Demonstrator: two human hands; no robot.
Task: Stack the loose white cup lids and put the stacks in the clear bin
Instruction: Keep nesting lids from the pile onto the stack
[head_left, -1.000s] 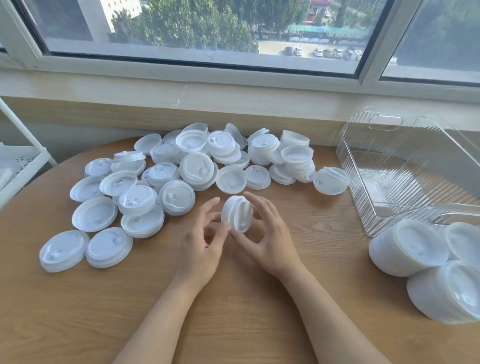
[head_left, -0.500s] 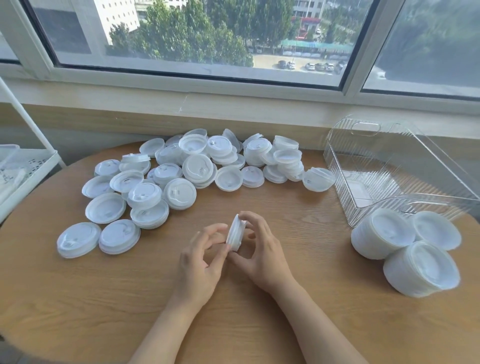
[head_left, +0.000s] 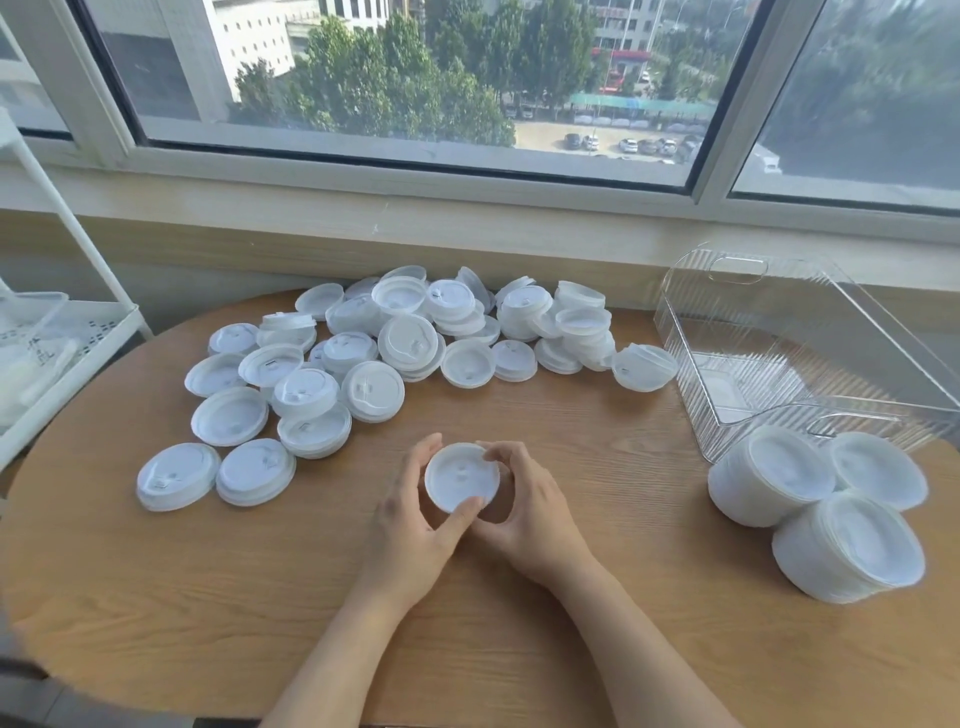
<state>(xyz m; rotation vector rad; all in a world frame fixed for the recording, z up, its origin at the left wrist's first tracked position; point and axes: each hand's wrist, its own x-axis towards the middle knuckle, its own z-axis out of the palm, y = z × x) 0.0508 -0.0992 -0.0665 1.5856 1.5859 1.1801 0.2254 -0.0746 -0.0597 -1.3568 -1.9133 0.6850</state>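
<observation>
Loose lids (head_left: 363, 358) lay scattered across the left and back of the tabletop (head_left: 156, 597). At centre, the left hand (head_left: 410, 525) and right hand (head_left: 524, 509) together cupped a small stack of lids (head_left: 461, 478), fingers curled round its rim. To the right, three finished stacks (head_left: 810, 509) lay on their sides in front of the clear bin (head_left: 779, 338), not in it. Uneven squeezing would likely skew the thin lids and let the stack spill.
</observation>
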